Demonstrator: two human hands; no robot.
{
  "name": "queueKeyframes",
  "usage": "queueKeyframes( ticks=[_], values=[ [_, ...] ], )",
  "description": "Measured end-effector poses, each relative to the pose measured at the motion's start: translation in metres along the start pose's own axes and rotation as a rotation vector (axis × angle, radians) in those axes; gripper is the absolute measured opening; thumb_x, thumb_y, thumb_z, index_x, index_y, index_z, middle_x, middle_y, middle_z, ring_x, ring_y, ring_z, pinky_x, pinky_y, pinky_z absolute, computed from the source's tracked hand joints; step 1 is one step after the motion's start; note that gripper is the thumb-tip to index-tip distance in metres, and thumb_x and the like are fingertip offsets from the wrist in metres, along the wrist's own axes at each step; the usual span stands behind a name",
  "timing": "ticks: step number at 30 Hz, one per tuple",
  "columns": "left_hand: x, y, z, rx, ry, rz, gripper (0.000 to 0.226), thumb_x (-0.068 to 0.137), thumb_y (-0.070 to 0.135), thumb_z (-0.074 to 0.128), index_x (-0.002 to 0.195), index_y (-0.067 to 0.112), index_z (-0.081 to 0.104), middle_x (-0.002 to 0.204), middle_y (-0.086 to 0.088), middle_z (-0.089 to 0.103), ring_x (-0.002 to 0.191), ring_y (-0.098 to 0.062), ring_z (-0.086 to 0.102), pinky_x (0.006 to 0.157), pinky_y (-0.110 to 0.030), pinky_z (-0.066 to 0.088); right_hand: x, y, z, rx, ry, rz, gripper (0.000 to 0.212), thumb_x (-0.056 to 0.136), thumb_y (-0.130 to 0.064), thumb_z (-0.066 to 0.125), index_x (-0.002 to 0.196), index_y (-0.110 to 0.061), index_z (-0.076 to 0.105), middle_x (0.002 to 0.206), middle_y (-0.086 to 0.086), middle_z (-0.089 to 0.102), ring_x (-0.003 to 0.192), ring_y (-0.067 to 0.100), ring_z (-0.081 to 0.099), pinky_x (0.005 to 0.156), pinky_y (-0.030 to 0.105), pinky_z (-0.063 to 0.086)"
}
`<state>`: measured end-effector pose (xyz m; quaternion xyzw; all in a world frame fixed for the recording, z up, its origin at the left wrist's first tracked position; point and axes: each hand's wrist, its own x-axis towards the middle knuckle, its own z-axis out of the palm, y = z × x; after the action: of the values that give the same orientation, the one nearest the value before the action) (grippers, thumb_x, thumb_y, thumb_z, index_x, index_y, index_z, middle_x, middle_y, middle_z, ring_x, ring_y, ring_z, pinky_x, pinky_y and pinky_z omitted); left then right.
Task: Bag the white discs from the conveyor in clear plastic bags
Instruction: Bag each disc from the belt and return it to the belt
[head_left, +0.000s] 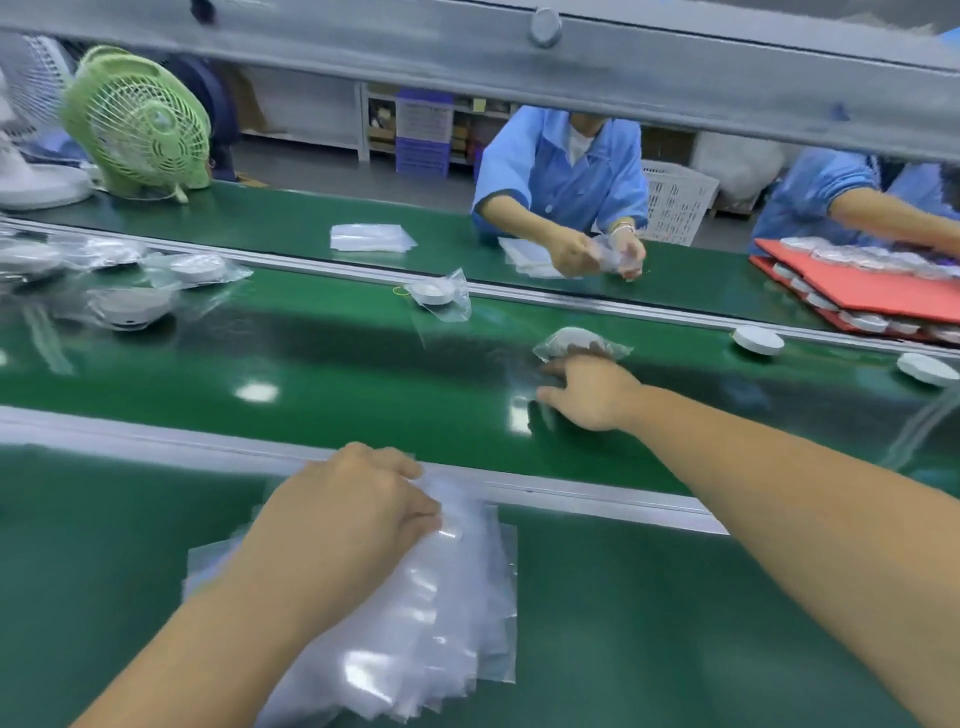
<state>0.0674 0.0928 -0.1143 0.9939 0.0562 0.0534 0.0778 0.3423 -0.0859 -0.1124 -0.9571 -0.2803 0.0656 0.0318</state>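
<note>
- The left hand (353, 514) is pinching the top of the bag pile (441, 623) on the near ledge.
- The right hand (592, 389) is reaching over the belt (311, 374), fingers loose and spread, touching a bagged disc (576, 340).
- A bare disc (758, 340) is lying farther right, near the red trays (857, 291).
- A worker (566, 171) is sitting on the far side.

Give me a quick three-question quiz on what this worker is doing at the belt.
1. True or false: the right hand reaches over the conveyor belt toward a bagged disc.
2. The left hand grips: A a red tray, B the stack of clear bags, C the fan.
3. How many bare white discs lie on the belt to the right of that bagged disc?
Key: 1 true; 2 B; 3 two.
</note>
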Motion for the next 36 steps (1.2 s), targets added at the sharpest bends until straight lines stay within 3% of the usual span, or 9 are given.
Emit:
queueKeyframes(
  ticks=[3,7,12,16,21,24,30,33,36],
  values=[
    [-0.004,0.0,-0.004,-0.011,0.015,0.017,0.049,0.094,0.071,0.038,0.138,0.054,0.05,0.147,0.029,0.044,0.135,-0.003,0.035,0.11,-0.029,0.037,-0.042,-0.016,0.006,0.129,0.064,-0.101,0.042,0.101,-0.054,0.054,0.137,-0.035,0.062,0.156,0.003,0.048,0.141,0.028,0.045,0.116,0.046,0.038],
    [-0.024,-0.031,-0.021,-0.12,0.016,-0.058,0.075,0.078,0.091,0.03,0.145,0.058,0.035,0.152,0.027,0.035,0.142,-0.003,0.023,0.118,-0.034,0.026,-0.125,-0.047,0.025,0.463,0.113,-0.261,0.052,0.092,-0.074,0.044,0.129,-0.045,0.066,0.152,-0.017,0.049,0.145,0.002,0.036,0.115,0.024,0.027],
    [-0.072,-0.063,-0.018,-0.452,-0.07,-0.206,0.079,0.06,0.102,0.042,0.133,0.079,0.023,0.148,0.038,0.025,0.145,0.005,0.018,0.117,-0.03,0.028,-0.196,-0.087,0.043,0.424,-0.074,-0.319,0.09,0.071,-0.101,0.016,0.15,-0.059,0.027,0.167,-0.027,0.008,0.149,-0.012,-0.004,0.12,0.024,0.008],
    [-0.086,-0.048,0.003,-0.786,0.045,-0.31,0.056,0.073,0.083,0.058,0.124,0.076,0.037,0.143,0.042,0.034,0.134,0.013,0.032,0.103,-0.021,0.031,-0.216,-0.11,0.062,0.509,-0.157,-0.294,0.09,0.078,-0.095,0.029,0.155,-0.059,0.0,0.165,-0.028,-0.017,0.152,-0.007,-0.009,0.121,0.023,0.006],
    [-0.083,-0.024,0.007,-0.794,0.05,-0.283,0.094,0.057,0.093,0.06,0.141,0.059,0.037,0.155,0.032,0.026,0.139,0.01,0.026,0.112,-0.024,0.026,-0.217,-0.119,0.068,0.533,-0.129,-0.268,0.085,0.085,-0.079,0.051,0.157,-0.054,0.015,0.169,-0.021,-0.013,0.156,0.0,0.0,0.117,0.021,0.011],
    [-0.093,-0.025,0.007,-0.534,-0.079,-0.208,0.12,0.036,0.103,0.061,0.144,0.063,0.027,0.155,0.033,0.013,0.143,0.006,0.017,0.119,-0.03,0.025,-0.212,-0.114,0.065,0.596,-0.086,-0.237,0.074,0.085,-0.072,0.06,0.152,-0.051,0.036,0.171,-0.018,-0.001,0.155,-0.003,0.005,0.117,0.02,0.014],
    [-0.092,-0.029,0.007,-0.169,-0.019,-0.22,0.107,0.03,0.104,0.054,0.126,0.063,0.033,0.109,0.025,0.018,0.103,-0.005,0.021,0.094,-0.027,0.026,-0.195,-0.118,0.06,0.653,-0.052,-0.212,0.044,0.089,-0.061,0.068,0.13,-0.045,0.062,0.16,-0.016,0.031,0.144,-0.006,0.028,0.111,0.018,0.022],
    [-0.088,-0.031,0.009,-0.161,0.044,-0.241,0.113,0.024,0.11,0.048,0.129,0.069,0.033,0.135,0.019,0.013,0.134,-0.01,0.01,0.116,-0.034,0.012,-0.188,-0.121,0.062,0.716,0.056,-0.187,0.036,0.089,-0.061,0.066,0.122,-0.047,0.063,0.156,-0.016,0.04,0.135,-0.003,0.043,0.118,0.027,0.032],
    [-0.085,-0.035,0.011,-0.24,-0.066,-0.245,0.123,0.022,0.11,0.049,0.135,0.079,0.015,0.159,0.022,-0.023,0.149,-0.008,-0.025,0.122,-0.043,-0.014,-0.171,-0.123,0.059,0.602,0.139,-0.183,0.058,0.091,-0.07,0.053,0.143,-0.045,0.05,0.167,-0.012,0.023,0.157,0.008,0.006,0.125,0.036,0.011]
  ],
)
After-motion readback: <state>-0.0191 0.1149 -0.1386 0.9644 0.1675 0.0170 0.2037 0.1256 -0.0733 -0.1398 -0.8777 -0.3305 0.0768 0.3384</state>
